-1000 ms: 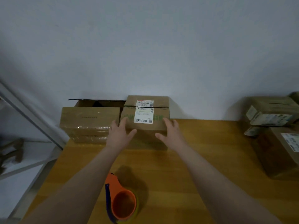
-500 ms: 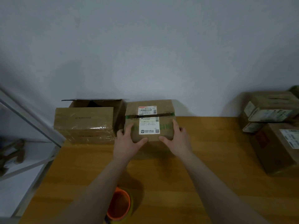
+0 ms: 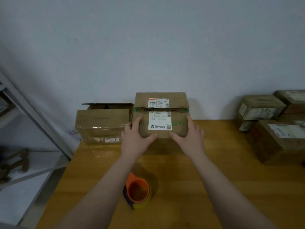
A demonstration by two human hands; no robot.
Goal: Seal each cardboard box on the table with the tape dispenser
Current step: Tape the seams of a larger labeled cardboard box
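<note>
Plainly, wooden table (image 3: 255, 187) meets pale wall (image 3: 148, 47).

The left grip (image 3: 135, 140) and right grip (image 3: 189, 138) are bare, forearms too.

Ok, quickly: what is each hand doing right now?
Left hand: grips the labelled box at its near left corner.
Right hand: grips the same box at its near right corner.

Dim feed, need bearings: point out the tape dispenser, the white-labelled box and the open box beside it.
tape dispenser (image 3: 138, 190): head view, on its orange core.
white-labelled box (image 3: 177, 99): head view, on its far top flap.
open box (image 3: 102, 119): head view, on its near flap.
</note>
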